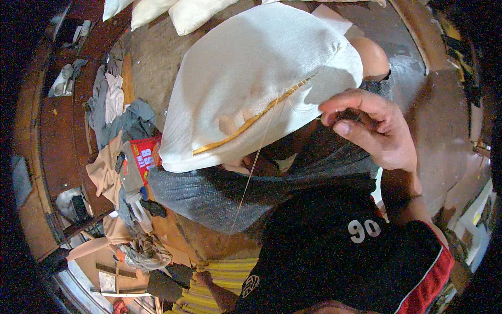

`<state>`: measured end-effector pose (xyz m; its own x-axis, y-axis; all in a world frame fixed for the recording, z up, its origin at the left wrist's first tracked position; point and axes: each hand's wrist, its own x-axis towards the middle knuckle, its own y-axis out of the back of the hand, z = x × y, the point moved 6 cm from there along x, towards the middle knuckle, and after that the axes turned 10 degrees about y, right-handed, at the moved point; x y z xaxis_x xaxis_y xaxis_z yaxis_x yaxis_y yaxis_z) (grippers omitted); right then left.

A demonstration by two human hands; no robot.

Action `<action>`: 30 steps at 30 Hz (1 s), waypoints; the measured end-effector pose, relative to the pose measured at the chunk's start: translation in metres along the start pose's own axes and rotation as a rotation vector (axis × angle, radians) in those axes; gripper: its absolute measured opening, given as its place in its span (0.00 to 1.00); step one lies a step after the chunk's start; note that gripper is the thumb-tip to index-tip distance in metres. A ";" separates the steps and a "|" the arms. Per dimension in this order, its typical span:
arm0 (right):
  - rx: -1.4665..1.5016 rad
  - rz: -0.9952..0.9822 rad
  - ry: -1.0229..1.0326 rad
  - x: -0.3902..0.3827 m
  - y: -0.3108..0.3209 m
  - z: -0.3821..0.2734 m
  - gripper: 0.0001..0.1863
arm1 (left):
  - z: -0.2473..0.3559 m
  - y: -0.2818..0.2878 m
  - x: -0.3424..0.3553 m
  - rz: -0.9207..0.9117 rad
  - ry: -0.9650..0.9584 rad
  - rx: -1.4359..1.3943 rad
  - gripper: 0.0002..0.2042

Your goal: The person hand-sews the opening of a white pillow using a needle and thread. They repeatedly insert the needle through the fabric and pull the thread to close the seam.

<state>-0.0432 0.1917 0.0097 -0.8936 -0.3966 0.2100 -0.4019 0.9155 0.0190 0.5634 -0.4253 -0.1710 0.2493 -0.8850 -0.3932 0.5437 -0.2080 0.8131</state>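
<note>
A plump white cushion [251, 63] rests across my lap. Along its near side runs a partly stitched slit with yellow-orange filling [240, 128] showing through; stitches cross its right part. From the seam a thin thread [251, 170] runs straight and taut toward the lower left. My left hand [203, 278] is stretched out low on the left, in line with that thread; its fingers look closed, though the thread fades before reaching them. Close to the cushion's right edge, my right hand [376, 128] is curled with thumb and forefinger apart. A loose thread loop lies near its fingertips.
More white cushions [196, 13] lie at the far side. Left of me are heaped clothes and scraps of cloth [133, 118], with a red packet [146, 152]. A yellow striped cloth [225, 272] is beside my left hand. My bent knee [368, 57] shows beyond the cushion.
</note>
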 end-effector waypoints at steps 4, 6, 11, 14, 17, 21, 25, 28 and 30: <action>-0.604 0.082 0.294 0.005 -0.001 -0.018 0.16 | 0.019 -0.048 -0.024 0.105 -0.300 0.378 0.13; -0.744 0.167 0.275 -0.001 -0.001 -0.017 0.17 | 0.110 -0.091 -0.104 0.125 -0.828 0.228 0.14; -0.814 0.312 0.310 -0.011 -0.009 -0.013 0.12 | 0.270 -0.168 -0.415 -0.227 -1.312 0.091 0.14; -0.631 0.307 0.199 -0.018 -0.015 -0.003 0.07 | 0.272 -0.210 -0.461 -0.537 -1.272 0.227 0.15; -0.299 0.020 -0.078 -0.028 -0.031 0.023 0.08 | 0.240 -0.220 -0.469 -1.120 -0.683 0.419 0.15; 0.460 -0.009 -0.314 -0.029 -0.083 0.058 0.17 | 0.202 -0.194 -0.427 -1.462 -0.875 0.677 0.13; 0.770 -0.036 -0.391 -0.016 -0.095 0.045 0.21 | 0.162 -0.178 -0.347 -1.294 -0.713 0.947 0.14; 0.539 -0.287 -0.272 -0.019 -0.086 0.018 0.20 | 0.194 -0.158 -0.361 -1.250 -1.059 0.782 0.15; 0.320 -0.428 -0.240 -0.025 -0.078 -0.002 0.18 | 0.236 -0.145 -0.399 -1.034 -1.087 0.700 0.16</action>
<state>0.0109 0.1302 0.0051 -0.6439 -0.7648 0.0206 -0.7440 0.6196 -0.2503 0.1956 -0.1400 -0.0308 -0.7699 -0.0579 -0.6356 -0.4055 -0.7246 0.5572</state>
